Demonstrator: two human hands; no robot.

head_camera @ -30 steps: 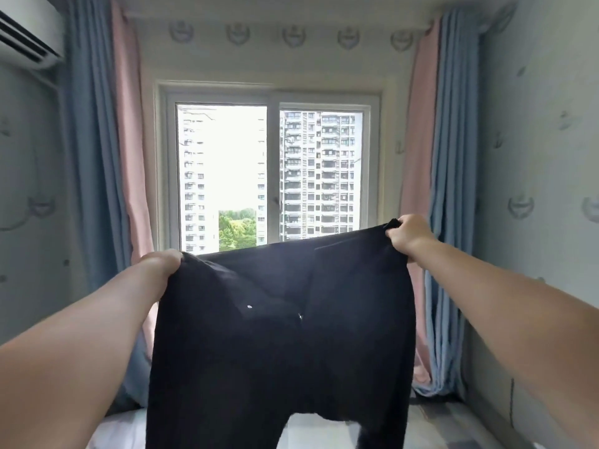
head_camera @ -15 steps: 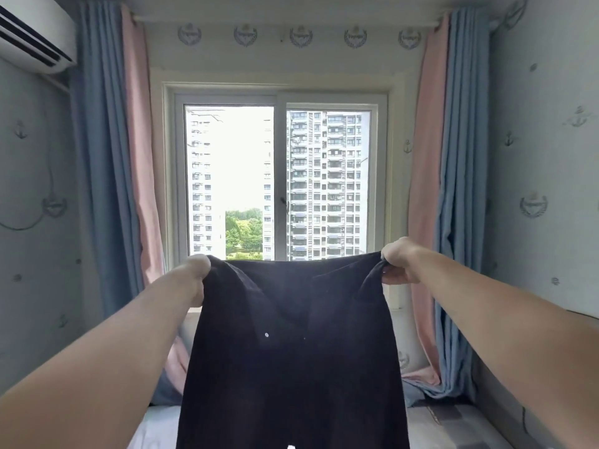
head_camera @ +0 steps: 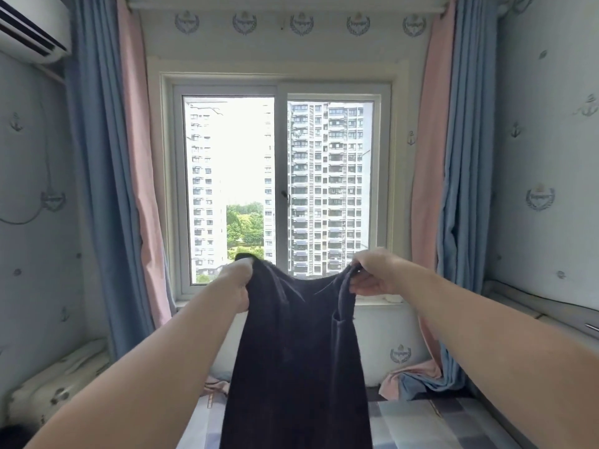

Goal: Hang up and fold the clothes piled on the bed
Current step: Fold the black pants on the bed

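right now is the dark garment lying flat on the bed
No, both hands, left hand and right hand, hold the dark garment up before the window.

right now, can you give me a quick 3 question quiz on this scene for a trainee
1. True or false: only the right hand grips the dark garment.
2. What stands straight behind the garment's top edge? A) window B) wardrobe C) mirror
3. Fill in: the air conditioner is mounted high on the person's ____ side.

Key
1. False: the left hand grips the other top corner.
2. A
3. left
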